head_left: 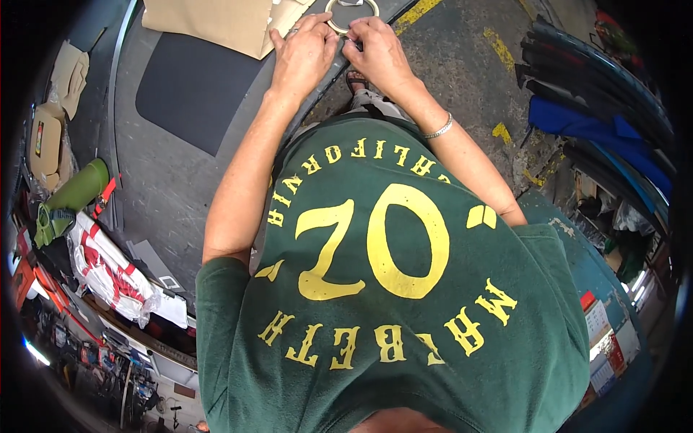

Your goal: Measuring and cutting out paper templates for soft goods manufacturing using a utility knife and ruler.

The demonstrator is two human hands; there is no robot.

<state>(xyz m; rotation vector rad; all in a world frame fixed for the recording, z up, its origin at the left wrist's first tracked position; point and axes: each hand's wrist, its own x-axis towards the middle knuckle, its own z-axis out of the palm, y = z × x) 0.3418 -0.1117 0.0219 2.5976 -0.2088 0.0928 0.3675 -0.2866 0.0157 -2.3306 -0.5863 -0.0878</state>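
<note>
At the top of the head view, a narrow cream ring that looks like a roll of tape is held at the table edge. My left hand has its fingers closed at the ring's left side. On the other side, my right hand pinches at the ring's near right rim, its fingers curled. The fingertips of both hands are close together, and what lies between them is too small to make out. Left of my hands, a brown paper or card sheet partly covers a dark flat sheet with rounded corners.
The grey tabletop runs along my left. A green roll, a plastic-wrapped white and red bundle and cardboard pieces lie at its far left. Dark and blue sheets are piled at right, beyond the yellow-marked floor.
</note>
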